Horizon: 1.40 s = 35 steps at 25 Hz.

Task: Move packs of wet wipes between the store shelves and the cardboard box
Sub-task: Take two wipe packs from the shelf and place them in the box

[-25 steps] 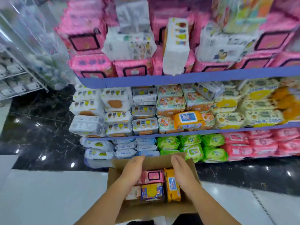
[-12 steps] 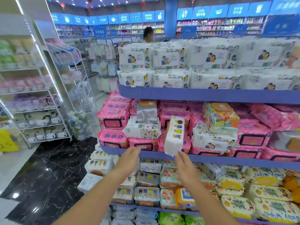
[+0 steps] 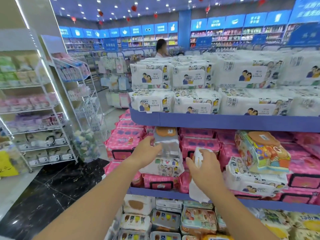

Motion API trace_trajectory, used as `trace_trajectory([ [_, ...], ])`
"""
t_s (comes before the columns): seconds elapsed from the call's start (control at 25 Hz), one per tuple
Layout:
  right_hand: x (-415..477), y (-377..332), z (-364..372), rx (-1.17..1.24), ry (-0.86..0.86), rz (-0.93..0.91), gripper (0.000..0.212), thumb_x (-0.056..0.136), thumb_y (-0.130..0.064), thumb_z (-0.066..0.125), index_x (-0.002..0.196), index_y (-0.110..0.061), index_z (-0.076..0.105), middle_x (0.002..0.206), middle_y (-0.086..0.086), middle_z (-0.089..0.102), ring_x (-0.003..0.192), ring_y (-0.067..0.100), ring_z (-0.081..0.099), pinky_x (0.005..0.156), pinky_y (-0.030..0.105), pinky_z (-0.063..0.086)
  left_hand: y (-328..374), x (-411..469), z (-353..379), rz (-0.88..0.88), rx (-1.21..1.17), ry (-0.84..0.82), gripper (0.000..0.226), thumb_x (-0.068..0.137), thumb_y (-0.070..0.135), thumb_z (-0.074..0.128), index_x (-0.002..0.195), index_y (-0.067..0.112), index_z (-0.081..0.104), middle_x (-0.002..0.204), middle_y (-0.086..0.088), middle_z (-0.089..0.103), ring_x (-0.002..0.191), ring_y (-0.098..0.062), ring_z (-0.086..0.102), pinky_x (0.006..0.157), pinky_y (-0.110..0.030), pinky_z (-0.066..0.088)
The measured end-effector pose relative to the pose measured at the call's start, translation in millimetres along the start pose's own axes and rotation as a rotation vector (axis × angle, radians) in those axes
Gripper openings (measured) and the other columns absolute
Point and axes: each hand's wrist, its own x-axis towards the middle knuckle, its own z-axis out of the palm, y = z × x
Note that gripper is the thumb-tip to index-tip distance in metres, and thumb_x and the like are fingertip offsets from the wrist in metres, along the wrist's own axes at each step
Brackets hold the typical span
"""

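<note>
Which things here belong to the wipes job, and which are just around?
Job: left hand gripping the grey pack; right hand gripping the upright white pack; pink packs; blue shelf.
Around: wire rack; hanging bags; person in the background.

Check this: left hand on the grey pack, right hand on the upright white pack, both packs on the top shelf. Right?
Wrong shelf. The head view shows the left hand on the grey pack, right hand on the upright white pack, but both packs sit on the pink-pack shelf below the top shelf.
</note>
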Motion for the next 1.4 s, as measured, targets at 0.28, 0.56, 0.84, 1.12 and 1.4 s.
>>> trace_trajectory([
  [0.28,51,-92,69,0.044,-0.102,0.06,0.107,0.073,-0.067,0.073,0.153,-0.018,0.021,0.148,0.008,0.035,0.133,0.031,0.043,0.099,0.043,0.043,-89,27,2,-0.189,-0.153,-0.033,0.076,0.088,0.043,0.077,0.147,0.011,0.043,0.133,0.0,0.055,0.113,-0.02,0.058,0.091,-0.034,0.051],
  [0.56,74,-75,62,-0.017,-0.127,0.11,0.111,0.055,-0.065,0.074,0.152,-0.03,0.032,0.145,0.006,0.041,0.135,0.032,0.042,0.106,0.048,0.044,-98,43,7,-0.532,-0.667,-0.056,0.064,0.09,0.037,0.076,0.133,-0.001,0.049,0.117,-0.008,0.063,0.1,-0.026,0.063,0.08,-0.027,0.055],
  [0.84,65,-49,66,0.108,-0.139,0.299,0.128,0.034,-0.053,0.086,0.144,-0.027,0.026,0.138,0.006,0.043,0.117,0.032,0.058,0.089,0.053,0.057,-96,45,-2,-0.625,-0.784,-0.31,0.048,0.079,0.036,0.082,0.119,0.012,0.07,0.108,-0.008,0.079,0.091,-0.023,0.078,0.076,-0.033,0.063],
  [1.12,49,-51,47,0.236,-0.137,0.216,0.096,0.053,-0.03,0.087,0.136,-0.02,0.038,0.123,0.003,0.055,0.1,0.024,0.062,0.067,0.035,0.056,-74,14,5,-0.56,-0.63,-0.336,0.05,0.084,0.05,0.078,0.12,0.019,0.06,0.112,0.003,0.06,0.095,-0.017,0.062,0.086,-0.034,0.05],
  [1.4,-40,-42,30,0.272,-0.287,-0.003,0.063,0.071,-0.017,0.088,0.114,-0.036,0.046,0.114,-0.012,0.055,0.089,0.004,0.061,0.061,0.021,0.05,-149,-88,-34,-0.484,-0.709,-0.246,0.059,0.075,0.044,0.086,0.126,0.022,0.067,0.15,0.003,0.049,0.144,-0.02,0.037,0.111,-0.048,0.045],
])
